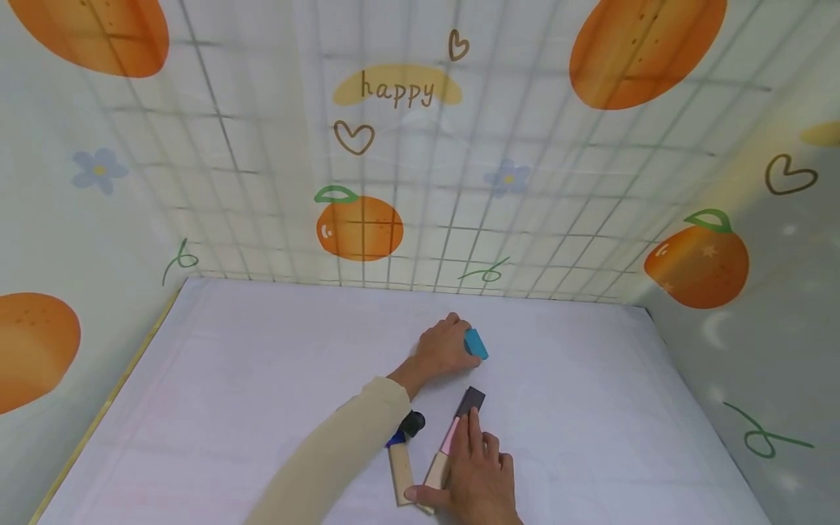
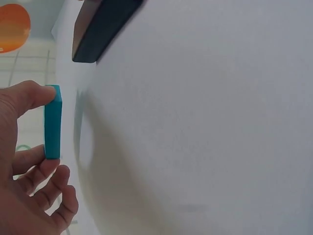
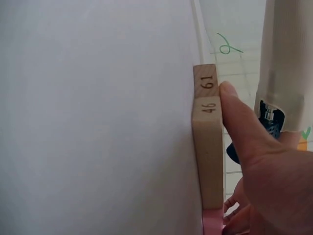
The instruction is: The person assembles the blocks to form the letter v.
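Note:
My left hand [image 1: 446,348] pinches a turquoise block [image 2: 53,125] between thumb and fingers, beyond a line of blocks on the white table. That line has a dark block [image 1: 471,401] at its far end, then a pink block [image 1: 450,436] and a plain wooden block [image 1: 437,470]. My right hand [image 1: 483,470] rests along it, fingers extended over the pink and dark blocks. Its thumb reaches across to another wooden block [image 1: 400,475], which angles away to the left. In the right wrist view, wooden end faces read 46 and 61, with the thumb beside them.
A blue piece [image 1: 396,438] sits at the far end of the left wooden block, partly hidden by my left sleeve [image 1: 341,452]. A black wrist camera [image 1: 413,423] hangs under that sleeve. Patterned cloth walls [image 1: 282,219] enclose the white tabletop [image 1: 577,408].

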The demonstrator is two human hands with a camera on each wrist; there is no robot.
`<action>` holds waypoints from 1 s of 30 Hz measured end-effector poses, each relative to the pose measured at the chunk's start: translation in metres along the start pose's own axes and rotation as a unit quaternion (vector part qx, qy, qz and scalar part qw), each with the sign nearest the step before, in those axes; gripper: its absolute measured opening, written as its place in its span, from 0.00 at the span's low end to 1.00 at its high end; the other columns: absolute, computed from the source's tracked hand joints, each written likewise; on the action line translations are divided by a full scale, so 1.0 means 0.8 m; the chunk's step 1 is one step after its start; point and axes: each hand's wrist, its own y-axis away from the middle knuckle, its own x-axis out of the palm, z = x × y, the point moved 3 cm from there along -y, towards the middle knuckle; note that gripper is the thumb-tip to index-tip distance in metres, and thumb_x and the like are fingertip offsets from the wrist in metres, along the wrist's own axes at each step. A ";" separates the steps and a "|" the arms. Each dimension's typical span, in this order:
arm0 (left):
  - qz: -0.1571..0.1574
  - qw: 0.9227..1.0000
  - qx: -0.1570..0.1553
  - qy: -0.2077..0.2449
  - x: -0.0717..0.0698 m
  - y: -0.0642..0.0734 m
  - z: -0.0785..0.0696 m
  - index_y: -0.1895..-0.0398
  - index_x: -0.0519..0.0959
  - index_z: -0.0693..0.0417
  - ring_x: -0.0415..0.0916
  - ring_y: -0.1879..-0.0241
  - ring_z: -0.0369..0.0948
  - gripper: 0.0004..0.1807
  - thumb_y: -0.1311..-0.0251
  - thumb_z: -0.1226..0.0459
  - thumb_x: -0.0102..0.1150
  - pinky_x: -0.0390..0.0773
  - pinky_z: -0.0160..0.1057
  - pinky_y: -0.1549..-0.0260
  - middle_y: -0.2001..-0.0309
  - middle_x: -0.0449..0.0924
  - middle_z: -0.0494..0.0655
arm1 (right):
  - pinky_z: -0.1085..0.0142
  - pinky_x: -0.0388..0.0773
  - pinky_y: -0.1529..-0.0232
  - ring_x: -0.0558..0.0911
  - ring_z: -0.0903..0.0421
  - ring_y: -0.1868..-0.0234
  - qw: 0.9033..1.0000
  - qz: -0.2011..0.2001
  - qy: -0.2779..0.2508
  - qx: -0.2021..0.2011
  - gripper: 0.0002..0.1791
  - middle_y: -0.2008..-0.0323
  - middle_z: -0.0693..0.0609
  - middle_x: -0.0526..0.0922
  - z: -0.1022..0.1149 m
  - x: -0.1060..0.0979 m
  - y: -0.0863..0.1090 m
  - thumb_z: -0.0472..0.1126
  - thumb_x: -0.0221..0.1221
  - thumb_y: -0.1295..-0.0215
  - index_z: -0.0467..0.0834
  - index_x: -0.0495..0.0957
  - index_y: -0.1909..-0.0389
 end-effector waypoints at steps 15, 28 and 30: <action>-0.001 0.999 0.031 0.016 -0.015 0.015 0.003 0.32 0.74 0.47 0.74 0.46 0.41 0.37 0.43 0.44 0.69 0.78 0.42 0.49 0.37 0.72 0.46 | 0.32 0.66 0.43 0.64 0.32 0.36 1.000 0.005 0.007 -0.005 0.87 0.24 0.31 0.51 0.000 0.001 -0.002 0.91 0.57 0.81 0.31 0.56 0.25; -0.001 0.997 0.071 0.031 -0.029 0.032 0.001 0.34 0.75 0.48 0.75 0.47 0.39 0.35 0.42 0.44 0.68 0.78 0.38 0.49 0.40 0.73 0.45 | 0.31 0.67 0.43 0.65 0.31 0.36 1.000 0.002 0.010 -0.006 0.87 0.24 0.31 0.52 -0.001 0.001 -0.003 0.91 0.57 0.81 0.31 0.56 0.25; -0.002 0.997 0.072 0.029 -0.031 0.035 0.002 0.33 0.75 0.48 0.75 0.47 0.39 0.36 0.42 0.44 0.68 0.78 0.38 0.49 0.40 0.74 0.45 | 0.31 0.66 0.43 0.65 0.31 0.36 1.000 0.002 0.010 -0.005 0.87 0.24 0.30 0.52 -0.001 0.001 -0.003 0.91 0.57 0.81 0.31 0.56 0.25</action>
